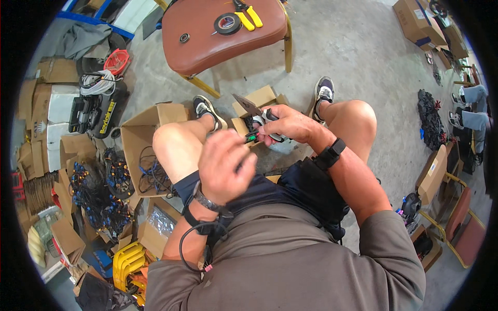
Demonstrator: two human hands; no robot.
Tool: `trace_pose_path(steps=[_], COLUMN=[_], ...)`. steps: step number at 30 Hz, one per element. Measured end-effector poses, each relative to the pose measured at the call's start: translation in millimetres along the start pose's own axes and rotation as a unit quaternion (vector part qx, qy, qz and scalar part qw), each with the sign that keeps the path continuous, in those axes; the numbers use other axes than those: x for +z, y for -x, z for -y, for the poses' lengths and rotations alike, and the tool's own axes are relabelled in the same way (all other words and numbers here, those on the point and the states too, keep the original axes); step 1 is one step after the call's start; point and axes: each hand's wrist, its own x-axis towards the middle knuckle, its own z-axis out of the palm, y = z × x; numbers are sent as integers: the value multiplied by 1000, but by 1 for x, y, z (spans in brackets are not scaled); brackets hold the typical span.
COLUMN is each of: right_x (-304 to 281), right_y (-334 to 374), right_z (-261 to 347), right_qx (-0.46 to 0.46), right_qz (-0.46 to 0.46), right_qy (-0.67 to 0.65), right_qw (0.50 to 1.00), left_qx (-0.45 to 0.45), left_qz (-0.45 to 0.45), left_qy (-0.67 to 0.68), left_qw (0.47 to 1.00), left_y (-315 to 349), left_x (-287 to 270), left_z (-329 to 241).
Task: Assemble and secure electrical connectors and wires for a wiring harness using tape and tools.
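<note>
A person, seen from above, sits with bare knees apart on a grey concrete floor. The right hand [291, 123] grips a pair of pliers [255, 110] with pale grey and black handles; their dark, pointed nose angles toward the far left, between the knees. Just beside the right fingertips is a small green piece [252, 138] with dark wire near it. The left hand [226, 167], blurred, is lifted nearer the body and to the left, its fingers loosely bent; whether it holds anything, I cannot tell.

Beyond the pliers, an open cardboard box [262, 97] stands on the floor between two dark sneakers. Farther off is a reddish-brown padded seat [207, 54] with yellowish legs. On it lie a roll of black tape [220, 26], a small dark ring [184, 38] to its left and a yellow-handled hand tool [251, 19] to its right.

By the left knee, a larger open carton [136, 147] holds dark cables [152, 168]. Farther left, tangled wire bundles [98, 202] lie among cardboard, with yellow plastic parts [127, 263] on the near side.
</note>
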Motion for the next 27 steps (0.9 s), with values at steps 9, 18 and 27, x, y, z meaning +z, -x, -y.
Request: trace_pose_path(steps=[9,18,27], right_x=[-4,3,3], right_y=[2,-4,-3], right_z=[6,3,3], right_qx=[-2,28,14], right_qz=[-12,10,6], right_qy=[15,5,-50], right_qw=[1000,1000,999], left_qx=[-463,-314,-384], left_qz=[285,5,67], left_qy=[320,461,569], left_qw=[776,830,724], left_y=[65,24,6], left_x=[63,34,29], left_z=[22,44,66])
